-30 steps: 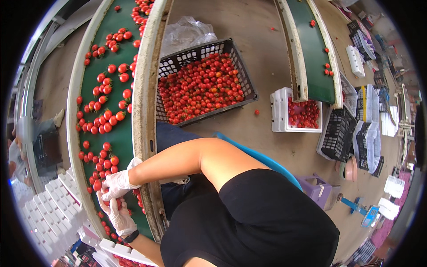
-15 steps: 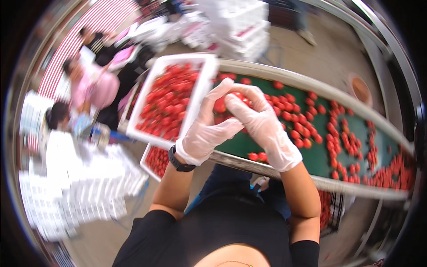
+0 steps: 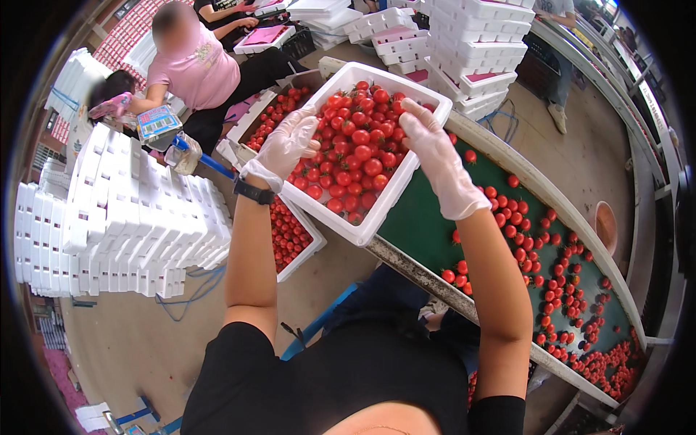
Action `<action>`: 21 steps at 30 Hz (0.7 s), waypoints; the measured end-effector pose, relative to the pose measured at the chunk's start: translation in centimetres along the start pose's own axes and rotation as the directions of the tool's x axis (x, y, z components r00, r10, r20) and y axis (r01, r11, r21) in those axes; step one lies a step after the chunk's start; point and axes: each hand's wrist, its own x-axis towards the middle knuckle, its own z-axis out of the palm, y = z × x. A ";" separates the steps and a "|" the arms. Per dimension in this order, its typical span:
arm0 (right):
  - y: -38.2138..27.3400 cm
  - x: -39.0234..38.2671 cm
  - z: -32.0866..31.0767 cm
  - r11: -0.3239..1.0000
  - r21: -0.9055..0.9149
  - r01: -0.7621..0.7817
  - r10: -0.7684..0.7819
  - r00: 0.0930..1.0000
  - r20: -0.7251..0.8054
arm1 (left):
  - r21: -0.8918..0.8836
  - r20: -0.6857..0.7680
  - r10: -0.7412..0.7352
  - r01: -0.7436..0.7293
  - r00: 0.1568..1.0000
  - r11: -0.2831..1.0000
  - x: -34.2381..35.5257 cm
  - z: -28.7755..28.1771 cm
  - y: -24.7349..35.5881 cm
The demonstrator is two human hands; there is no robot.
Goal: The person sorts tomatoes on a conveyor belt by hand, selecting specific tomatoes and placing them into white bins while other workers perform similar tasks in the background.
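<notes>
My left hand [image 3: 286,145], in a pale translucent glove, is at the left side of a white foam crate [image 3: 360,233] piled with red cherry tomatoes [image 3: 355,138], its fingers apart and slightly bent over the fruit. My right hand [image 3: 438,156], gloved alike, reaches over the crate's right part with fingers extended and no tomato visible in them. The crate rests at the end of a green conveyor belt [image 3: 413,225] carrying scattered tomatoes. A second white crate [image 3: 308,257] of smaller-looking tomatoes sits lower, partly hidden beneath the first.
Stacks of white foam crates stand at the left [image 3: 123,210] and top [image 3: 478,58]. Co-workers [image 3: 199,76] sit at the upper left beside a blue-posted scale [image 3: 159,127]. Someone's leg [image 3: 558,87] shows past the belt, near an orange bucket [image 3: 605,225].
The view has swung from along the belt to the crate at its end. My hands, cupped round tomatoes half a second ago, have separated above the crate, fingers opened.
</notes>
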 end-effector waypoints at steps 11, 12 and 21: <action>2.3 -8.4 5.3 0.318 -0.742 0.590 -0.252 0.807 0.534 | 0.599 0.209 0.405 -0.444 0.890 0.667 -2.4 1.5 -4.8; 1.5 -9.3 4.8 0.381 -0.713 0.588 -0.295 0.808 0.509 | 0.673 0.203 0.429 -0.444 0.880 0.592 -2.9 1.9 -4.1; 1.1 -21.3 -11.5 0.953 -0.256 -0.162 0.010 0.863 -0.506 | -0.471 0.344 0.060 0.117 0.937 0.874 -10.9 16.1 0.8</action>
